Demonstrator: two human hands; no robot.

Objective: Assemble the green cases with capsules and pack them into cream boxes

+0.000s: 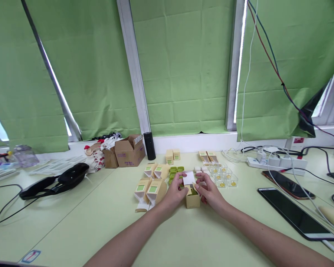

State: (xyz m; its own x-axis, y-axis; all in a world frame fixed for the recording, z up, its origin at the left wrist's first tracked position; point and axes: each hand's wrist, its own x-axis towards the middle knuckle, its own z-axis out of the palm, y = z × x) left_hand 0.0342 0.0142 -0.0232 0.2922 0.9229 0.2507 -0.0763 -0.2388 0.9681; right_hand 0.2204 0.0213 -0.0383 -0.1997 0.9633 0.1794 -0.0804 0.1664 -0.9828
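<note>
Between my two hands a small kraft box (193, 201) stands upright on the table, its white-lined lid (188, 178) raised at the back and something green inside. My left hand (177, 190) pinches the box's left flap. On the other side, my right hand (208, 189) has its thumb and fingers on the right flap. Several open kraft boxes with green labels (153, 189) lie left of my left hand. Behind my hands are green containers (173, 170), partly hidden. Clear cups with yellow contents (222, 177) sit behind my right hand.
Two closed small boxes (169, 155) and flat open ones (207, 157) are at the back. A cardboard box (130, 151), black cylinder (149, 145) and black headset (69, 178) lie left. Phones (295, 211), cables and a power strip (278, 163) occupy the right.
</note>
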